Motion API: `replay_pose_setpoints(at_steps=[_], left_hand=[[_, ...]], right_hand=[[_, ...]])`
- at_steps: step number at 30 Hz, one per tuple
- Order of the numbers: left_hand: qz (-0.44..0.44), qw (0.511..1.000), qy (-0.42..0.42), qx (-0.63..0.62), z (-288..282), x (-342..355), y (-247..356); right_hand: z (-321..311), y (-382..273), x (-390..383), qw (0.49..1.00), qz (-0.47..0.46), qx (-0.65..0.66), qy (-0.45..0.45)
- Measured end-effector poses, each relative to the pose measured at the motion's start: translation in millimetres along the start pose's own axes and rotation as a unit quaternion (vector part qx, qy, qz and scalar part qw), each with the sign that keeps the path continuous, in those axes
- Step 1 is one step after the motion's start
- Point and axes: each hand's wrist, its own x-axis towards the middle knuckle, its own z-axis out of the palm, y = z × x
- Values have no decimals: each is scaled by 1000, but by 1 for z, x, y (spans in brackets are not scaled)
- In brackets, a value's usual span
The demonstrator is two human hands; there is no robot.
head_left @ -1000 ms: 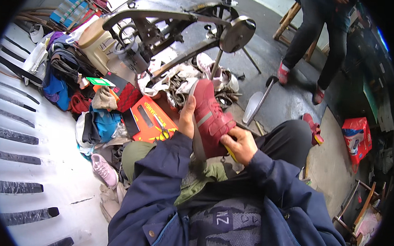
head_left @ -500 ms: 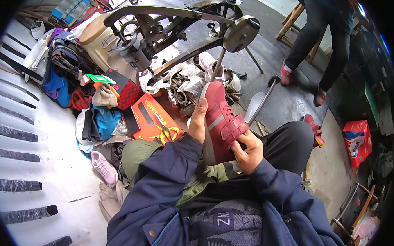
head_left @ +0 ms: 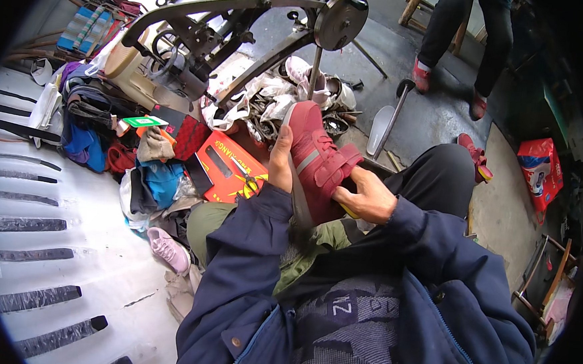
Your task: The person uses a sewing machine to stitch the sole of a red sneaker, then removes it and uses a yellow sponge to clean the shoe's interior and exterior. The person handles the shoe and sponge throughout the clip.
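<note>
A red shoe (head_left: 314, 158) with a grey stripe and a strap is held up over my lap, toe pointing away. My left hand (head_left: 281, 160) grips it from the left, thumb along the pale sole edge; its other fingers are hidden behind the shoe. At the ankle opening, my right hand (head_left: 369, 197) has its fingers partly inside and its thumb bent against the heel end. A bit of yellow shows under that thumb; I cannot tell what it belongs to. A matching red shoe (head_left: 472, 155) lies on the floor past my right knee.
A hand-wheel sewing machine (head_left: 341, 21) stands ahead, above a heap of scraps and shoes. Yellow-handled scissors (head_left: 249, 185) lie on an orange box (head_left: 223, 158). At left are a pile of bags, a pink shoe (head_left: 169, 250) and black strips on white. Another person's legs (head_left: 447, 31) are ahead right.
My right hand's fingers have moved further into the shoe's opening, which gapes wider, and the yellow bit has come into sight. The whole view has shifted slightly; my left hand keeps its hold.
</note>
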Motion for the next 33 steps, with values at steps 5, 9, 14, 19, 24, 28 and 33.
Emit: replay_pose_setpoints(at_steps=[5,9,14,19,24,28,33], left_hand=[[-23,1000,2,12,12,-2,-9],[-46,999,-13,-3,20,-5,-9],[-80,997,-4,-3,20,-4,-11],[-69,997,22,8,16,1,-15],[-68,996,38,40,13,5,-17],[-36,997,9,70,12,7,-22],[-24,995,18,100,6,10,-22]], right_hand=[[-13,-17,-22,993,41,-113,9],[-7,-8,-24,997,55,17,46],[-4,9,-13,958,147,234,76],[0,14,-2,924,230,289,103],[7,23,-1,891,221,372,136],[27,42,-4,901,109,389,155],[42,60,3,927,104,326,151]])
